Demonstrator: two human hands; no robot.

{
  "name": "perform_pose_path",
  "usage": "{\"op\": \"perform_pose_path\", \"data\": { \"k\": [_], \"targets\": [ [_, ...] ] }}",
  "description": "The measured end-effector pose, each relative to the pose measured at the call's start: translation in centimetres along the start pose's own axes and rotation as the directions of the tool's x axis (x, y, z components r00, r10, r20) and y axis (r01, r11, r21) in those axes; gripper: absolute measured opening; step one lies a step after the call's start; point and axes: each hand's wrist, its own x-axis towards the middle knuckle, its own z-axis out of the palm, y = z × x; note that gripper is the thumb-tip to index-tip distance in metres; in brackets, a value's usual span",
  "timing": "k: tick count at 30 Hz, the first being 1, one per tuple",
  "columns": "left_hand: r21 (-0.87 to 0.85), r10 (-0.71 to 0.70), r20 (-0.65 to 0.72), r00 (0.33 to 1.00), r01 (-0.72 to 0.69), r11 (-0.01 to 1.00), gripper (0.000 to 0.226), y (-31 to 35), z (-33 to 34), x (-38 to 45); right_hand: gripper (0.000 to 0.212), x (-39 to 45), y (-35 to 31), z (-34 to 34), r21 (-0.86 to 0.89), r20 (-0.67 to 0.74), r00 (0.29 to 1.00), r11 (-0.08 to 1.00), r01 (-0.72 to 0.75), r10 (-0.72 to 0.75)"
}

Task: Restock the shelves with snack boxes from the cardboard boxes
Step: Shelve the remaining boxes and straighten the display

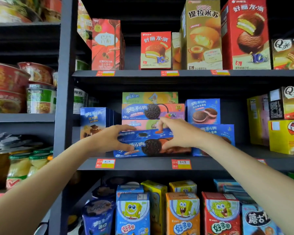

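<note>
While both bare arms reach toward the middle shelf (143, 164), the left hand (109, 139) and right hand (178, 133) clasp a long blue Oreo box (151, 146) from either end, thumbs under its front face and fingers curled over its top edge. The box lies flat at the shelf's near edge, printed with a dark sandwich cookie and the Chinese Oreo name 奥利奥. Behind it rise three more long Oreo boxes (153, 111), stacked pink, blue-and-pink, and green on top. To the right stand two blue Oreo soft-cake boxes (203, 111), one on the other; to the left stands an upright blue Oreo wafer box (92, 121). Two red-and-yellow price tags (105, 163) marked 品名 and 售价 sit on the shelf lip just below. On the top shelf, two red 好丽友·派 pie boxes (155, 50) flank a tan 提拉米苏 box (202, 34). Four SpongeBob boxes (182, 212) reading 好多鱼 stand on the shelf beneath.
</note>
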Motion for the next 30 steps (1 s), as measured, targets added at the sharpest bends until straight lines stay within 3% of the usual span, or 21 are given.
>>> {"op": "perform_pose_path", "data": {
  "k": [4,7,9,12,17,21,26,30],
  "targets": [
    [-0.412,-0.056,-0.248,0.967,-0.053,0.909,0.042,0.2,-1.7,0.3,0.038,-0.2,-0.4,-3.0,-0.078,-0.269,0.962,0.997,0.028,-0.048],
    [-0.508,-0.042,-0.419,0.907,-0.195,0.839,0.04,0.7,-2.6,1.5,0.033,0.6,-0.3,-3.9,-0.118,-0.565,0.824,0.993,-0.025,-0.046],
    [-0.543,-0.064,-0.49,0.869,-0.247,0.802,0.035,0.7,-2.8,2.6,0.036,1.3,0.2,-3.6,0.065,-0.668,0.736,0.993,-0.095,0.114],
    [-0.572,-0.101,-0.517,0.85,-0.255,0.78,0.034,0.8,-2.4,3.9,0.041,2.0,1.4,-2.6,0.328,-0.69,0.676,0.944,-0.026,0.258],
    [-0.59,-0.242,-0.631,0.737,-0.253,0.767,0.048,1.1,-2.0,6.0,0.046,3.2,2.4,-1.6,0.486,-0.715,0.603,0.872,0.064,0.354],
    [-0.604,-0.357,-0.713,0.604,-0.269,0.75,0.036,0.8,-2.3,7.4,0.039,3.7,2.4,-1.1,0.479,-0.731,0.594,0.873,0.098,0.335],
    [-0.543,-0.325,-0.747,0.58,-0.252,0.801,0.026,0.1,-2.0,8.7,0.018,4.8,3.3,-0.4,0.321,-0.764,0.594,0.947,0.009,0.254],
    [-0.444,-0.263,-0.77,0.581,-0.192,0.875,0.035,0.5,-1.7,9.1,0.032,4.7,3.7,0.1,0.333,-0.727,0.623,0.942,-0.046,0.288]
  ]
}}
